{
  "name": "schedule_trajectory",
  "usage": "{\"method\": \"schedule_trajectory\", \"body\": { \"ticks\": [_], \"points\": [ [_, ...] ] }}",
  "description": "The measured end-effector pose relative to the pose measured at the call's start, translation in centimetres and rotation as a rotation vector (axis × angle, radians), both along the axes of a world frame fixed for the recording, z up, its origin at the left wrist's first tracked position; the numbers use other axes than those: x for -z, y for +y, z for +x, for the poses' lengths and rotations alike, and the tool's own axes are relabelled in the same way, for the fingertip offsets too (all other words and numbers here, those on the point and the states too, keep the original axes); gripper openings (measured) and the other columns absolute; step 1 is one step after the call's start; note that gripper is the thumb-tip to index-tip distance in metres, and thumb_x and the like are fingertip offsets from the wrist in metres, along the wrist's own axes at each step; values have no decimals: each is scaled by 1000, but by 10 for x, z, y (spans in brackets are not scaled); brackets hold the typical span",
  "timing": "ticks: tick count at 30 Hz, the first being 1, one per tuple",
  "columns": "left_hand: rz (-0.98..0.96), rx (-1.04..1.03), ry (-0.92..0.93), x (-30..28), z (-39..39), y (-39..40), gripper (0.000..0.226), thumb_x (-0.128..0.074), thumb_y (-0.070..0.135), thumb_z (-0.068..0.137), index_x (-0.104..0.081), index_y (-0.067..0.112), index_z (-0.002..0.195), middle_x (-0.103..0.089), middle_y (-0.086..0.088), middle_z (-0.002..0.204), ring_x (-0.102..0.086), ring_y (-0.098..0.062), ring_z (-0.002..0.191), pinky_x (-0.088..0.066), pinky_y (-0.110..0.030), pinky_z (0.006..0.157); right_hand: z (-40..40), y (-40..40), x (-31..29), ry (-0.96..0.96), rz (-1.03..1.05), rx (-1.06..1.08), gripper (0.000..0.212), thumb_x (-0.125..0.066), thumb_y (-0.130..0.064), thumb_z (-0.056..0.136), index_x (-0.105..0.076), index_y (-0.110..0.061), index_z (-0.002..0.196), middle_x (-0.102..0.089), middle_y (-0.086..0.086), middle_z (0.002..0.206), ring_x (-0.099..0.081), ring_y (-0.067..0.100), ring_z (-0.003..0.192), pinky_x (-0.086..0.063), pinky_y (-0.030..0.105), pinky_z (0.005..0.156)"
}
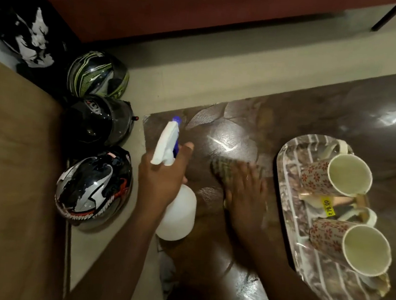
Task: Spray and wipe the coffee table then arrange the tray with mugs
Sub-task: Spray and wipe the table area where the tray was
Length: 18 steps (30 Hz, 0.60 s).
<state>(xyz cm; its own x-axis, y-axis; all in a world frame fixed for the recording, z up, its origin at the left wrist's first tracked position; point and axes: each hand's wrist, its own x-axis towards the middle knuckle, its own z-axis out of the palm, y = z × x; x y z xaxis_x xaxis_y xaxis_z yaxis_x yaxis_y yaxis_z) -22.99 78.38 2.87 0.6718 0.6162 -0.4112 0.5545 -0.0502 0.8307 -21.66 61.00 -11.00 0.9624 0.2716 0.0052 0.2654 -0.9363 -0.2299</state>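
Note:
My left hand (163,178) grips the neck of a white spray bottle (178,217) with a blue trigger, held over the left end of the glossy dark coffee table (239,139). My right hand (246,190) presses flat on a checked cloth (221,169) on the table top, blurred by motion. To the right a shiny striped tray (291,202) carries two cream mugs with a red flower pattern, one at the far end (334,175) and one nearer (350,244). Both mugs show empty insides.
Three motorbike helmets stand on the floor left of the table: a green-striped one (97,75), a black one (98,118) and a black-and-silver one (92,185). A dark red sofa (182,5) runs along the back. A brown wooden surface (13,168) fills the left.

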Motion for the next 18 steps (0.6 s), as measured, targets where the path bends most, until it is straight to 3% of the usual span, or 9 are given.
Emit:
{"method": "schedule_trajectory", "body": {
  "ticks": [4,5,7,8,11,14,16,18],
  "points": [
    [-83,41,50,6,-16,-14,15,-69,40,83,-61,36,70,-61,-2,54,-55,-19,46,-55,-44,65,-90,-38,-1,45,22,-372,53,-44,-31,85,-41,-23,137,-45,0,145,-31,22,138,-22,45,111],
    [-141,63,75,9,-23,-17,5,-69,37,85,-65,39,82,-61,-3,57,-54,-18,45,-54,-41,59,-102,-50,-1,49,7,-462,56,-45,-32,84,-40,-25,139,-42,-2,147,-29,20,139,-21,44,111],
    [-194,107,147,19,-39,-23,24,-68,34,87,-64,37,111,-62,-3,62,-51,-16,44,-48,-33,50,-110,-69,-1,65,-3,-549,60,-45,-33,81,-38,-27,141,-39,-6,148,-28,18,139,-21,42,111],
    [-194,106,189,23,-47,-25,27,-67,33,87,-64,32,114,-62,-2,60,-51,-16,43,-47,-33,49,-109,-72,-2,81,11,-517,60,-45,-32,81,-38,-28,140,-41,-6,146,-29,17,139,-22,42,110],
    [-151,61,262,33,-67,-32,16,-67,29,86,-68,17,95,-59,-2,55,-52,-19,43,-50,-41,52,-99,-52,-9,154,90,-230,56,-44,-31,82,-39,-26,138,-49,-2,141,-32,18,137,-20,42,112],
    [-169,69,281,35,-77,-43,16,-69,36,85,-67,19,86,-65,-3,60,-54,-16,45,-46,-29,51,-82,-16,-13,166,111,-48,52,-42,-34,85,-45,-22,135,-50,0,140,-33,20,136,-14,41,112],
    [-179,81,294,35,-81,-49,10,-68,36,86,-66,26,83,-67,-4,64,-54,-14,48,-47,-29,54,-77,-5,-15,187,92,-73,51,-40,-36,86,-48,-22,135,-49,0,141,-34,21,136,-20,44,110],
    [-157,77,258,33,-84,-55,15,-66,31,88,-69,27,102,-69,-6,74,-59,-16,58,-52,-32,65,-87,-13,-11,204,57,-249,51,-39,-36,88,-47,-24,137,-46,-1,144,-33,21,138,-21,45,110]
  ]
}}
